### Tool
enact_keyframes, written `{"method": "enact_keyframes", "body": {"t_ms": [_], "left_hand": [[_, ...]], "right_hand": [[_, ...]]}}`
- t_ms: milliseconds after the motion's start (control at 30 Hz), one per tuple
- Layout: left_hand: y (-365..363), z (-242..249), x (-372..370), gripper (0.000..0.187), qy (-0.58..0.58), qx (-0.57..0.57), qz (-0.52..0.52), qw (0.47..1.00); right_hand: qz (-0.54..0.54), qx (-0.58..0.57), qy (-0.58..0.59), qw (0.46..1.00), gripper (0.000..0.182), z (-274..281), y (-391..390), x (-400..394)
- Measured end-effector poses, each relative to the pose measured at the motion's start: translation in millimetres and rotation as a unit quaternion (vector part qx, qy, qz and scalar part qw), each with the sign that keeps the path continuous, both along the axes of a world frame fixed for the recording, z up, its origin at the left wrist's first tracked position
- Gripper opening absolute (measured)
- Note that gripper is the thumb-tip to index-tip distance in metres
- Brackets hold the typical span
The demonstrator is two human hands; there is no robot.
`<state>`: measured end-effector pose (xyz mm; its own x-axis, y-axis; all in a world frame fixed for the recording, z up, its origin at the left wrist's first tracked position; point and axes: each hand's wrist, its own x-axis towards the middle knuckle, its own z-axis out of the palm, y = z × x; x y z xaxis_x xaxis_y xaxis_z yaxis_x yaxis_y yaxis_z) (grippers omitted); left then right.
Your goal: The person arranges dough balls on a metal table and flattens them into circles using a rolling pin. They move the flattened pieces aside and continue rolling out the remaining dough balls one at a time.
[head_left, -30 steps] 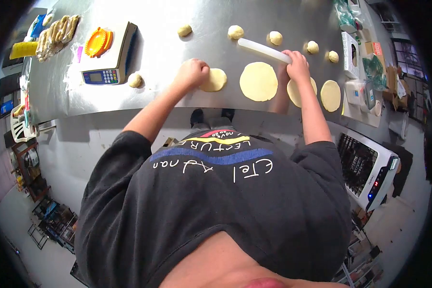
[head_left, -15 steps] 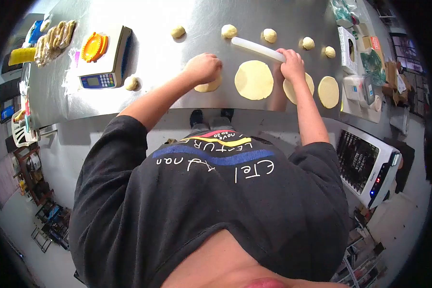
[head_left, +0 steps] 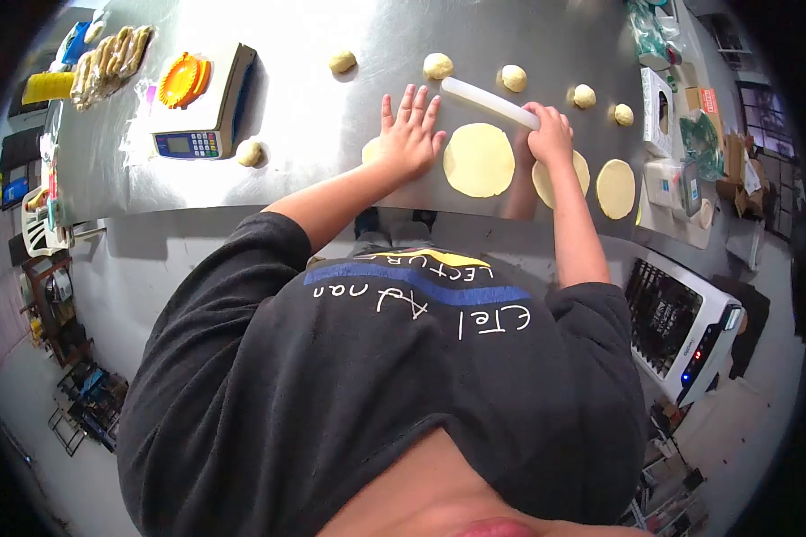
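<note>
My left hand [head_left: 408, 136] is spread flat with its fingers apart. It partly covers a small dough round [head_left: 370, 151], whose left edge peeks out beside the wrist. My right hand [head_left: 550, 134] is closed around the right end of a white rolling pin [head_left: 491, 101], which slants across the metal table. Between the hands lies a wide flat dough disc [head_left: 479, 159]. Another dough disc [head_left: 579, 170] is partly hidden behind my right forearm, and an oval-looking one [head_left: 615, 189] lies farther right. Beyond the pin are dough balls, among them one [head_left: 438, 65] near its left tip.
On the left stands a scale [head_left: 192, 116] carrying orange dough presses [head_left: 184, 80], with a dough ball [head_left: 249, 153] beside it. Bagged breadsticks [head_left: 110, 64] lie at the far left. Boxes and a plastic container [head_left: 672, 186] line the right edge. A white appliance [head_left: 687, 327] stands below right.
My left hand has gone from curled over the small dough round to spread flat and has shifted right. My right hand keeps its hold on the rolling pin. The whole view has shifted slightly.
</note>
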<state>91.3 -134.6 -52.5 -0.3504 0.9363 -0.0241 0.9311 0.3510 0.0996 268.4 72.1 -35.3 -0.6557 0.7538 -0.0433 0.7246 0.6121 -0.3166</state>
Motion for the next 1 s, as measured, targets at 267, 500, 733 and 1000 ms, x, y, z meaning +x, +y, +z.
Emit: {"method": "enact_keyframes", "body": {"t_ms": [267, 500, 733, 1000], "left_hand": [[-25.7, -2.5, -8.6, 0.077, -0.061, 0.11, 0.025, 0.992], [-33.5, 2.0, -25.0, 0.073, -0.188, 0.065, 0.0, 0.98], [-109.2, 27.2, -66.1, 0.048, -0.321, 0.398, 0.171, 0.842], [-155.0, 3.6, -37.9, 0.043, -0.099, 0.178, 0.032, 0.978]], "right_hand": [[-0.008, 0.032, -0.018, 0.999, 0.04, 18.4, -10.2, 12.5], [0.058, 0.045, 0.1, 0.992, 0.034, 26.1, -56.4, -1.1], [0.166, -0.032, 0.089, 0.981, 0.029, 27.6, -152.2, -62.6], [0.12, 0.03, 0.073, 0.99, 0.037, 6.7, -195.4, -66.6]]}}
